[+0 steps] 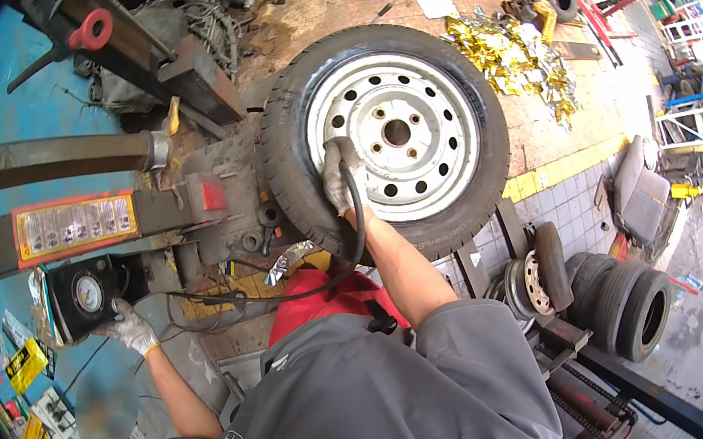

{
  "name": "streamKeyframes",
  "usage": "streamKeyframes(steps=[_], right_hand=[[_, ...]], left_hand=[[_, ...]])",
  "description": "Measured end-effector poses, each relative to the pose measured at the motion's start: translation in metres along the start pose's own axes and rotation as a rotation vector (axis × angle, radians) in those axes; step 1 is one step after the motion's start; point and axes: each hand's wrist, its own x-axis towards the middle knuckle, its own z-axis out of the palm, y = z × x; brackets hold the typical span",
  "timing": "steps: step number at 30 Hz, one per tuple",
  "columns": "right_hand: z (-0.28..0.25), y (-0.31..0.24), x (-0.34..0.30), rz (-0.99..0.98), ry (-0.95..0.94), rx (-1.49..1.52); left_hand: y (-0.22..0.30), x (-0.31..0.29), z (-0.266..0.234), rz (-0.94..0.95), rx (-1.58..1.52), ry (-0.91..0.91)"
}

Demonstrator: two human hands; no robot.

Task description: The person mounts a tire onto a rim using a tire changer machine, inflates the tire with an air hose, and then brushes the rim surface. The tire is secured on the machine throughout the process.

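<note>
A car wheel, a white steel rim with a black tyre, lies flat in front of me. My right hand, in a pale work glove, reaches over the tyre to the rim's lower left edge. Its fingers are closed on a black air hose that loops down over the tyre. Whether the hose end sits on a valve is hidden by the hand. At lower left, my left hand, also gloved, grips the right side of a black pressure gauge box with a round white dial. Some of its fingers are hidden.
Machine arms and a dark metal post stand left of the wheel. Crumpled gold foil lies beyond it. Several loose tyres and a seat are at right. Black metal rails run at lower right.
</note>
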Motion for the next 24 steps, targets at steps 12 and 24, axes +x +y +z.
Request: streamKeyframes(steps=[12, 24], right_hand=[[-0.027, -0.051, 0.017, 0.080, -0.021, 0.144], [-0.031, -0.068, 0.021, 0.075, 0.014, 0.199]], left_hand=[[-0.014, 0.004, 0.009, 0.024, 0.160, 0.017], [-0.004, 0.005, -0.004, 0.043, 0.069, 0.073]])
